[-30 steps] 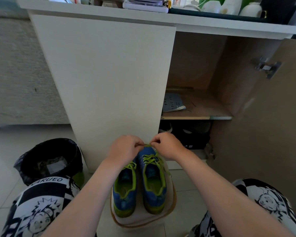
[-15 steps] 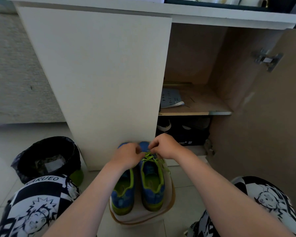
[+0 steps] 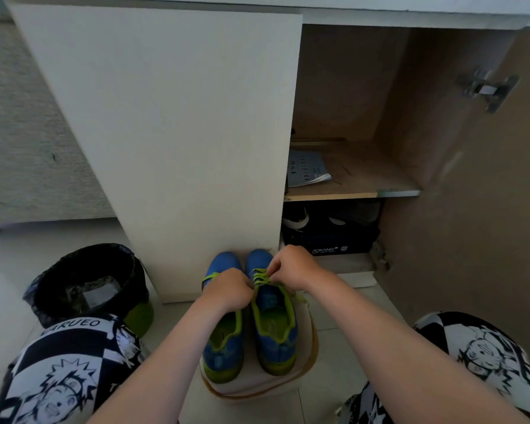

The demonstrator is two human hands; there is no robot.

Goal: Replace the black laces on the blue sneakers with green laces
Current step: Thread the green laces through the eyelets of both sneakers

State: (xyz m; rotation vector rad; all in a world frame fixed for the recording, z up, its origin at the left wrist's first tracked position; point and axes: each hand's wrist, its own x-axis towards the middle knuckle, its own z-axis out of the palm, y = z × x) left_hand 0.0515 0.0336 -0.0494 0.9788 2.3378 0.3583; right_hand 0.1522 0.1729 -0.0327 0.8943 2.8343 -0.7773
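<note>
Two blue sneakers with green lining stand side by side, toes toward the cabinet, on a pale round stool. The right sneaker carries a green lace across its upper eyelets. My left hand and my right hand both pinch that lace over the right sneaker's tongue. The left sneaker is partly hidden under my left hand; a bit of green lace shows near its toe.
A white cabinet door stands shut just behind the shoes. The right door is open, showing a shelf with a booklet and a dark shoebox below. A black-lined bin sits at left. My patterned knees flank the stool.
Both hands have drawn back from the toes toward the tongue of the right sneaker, still on the green lace. The view has tilted down a little.
</note>
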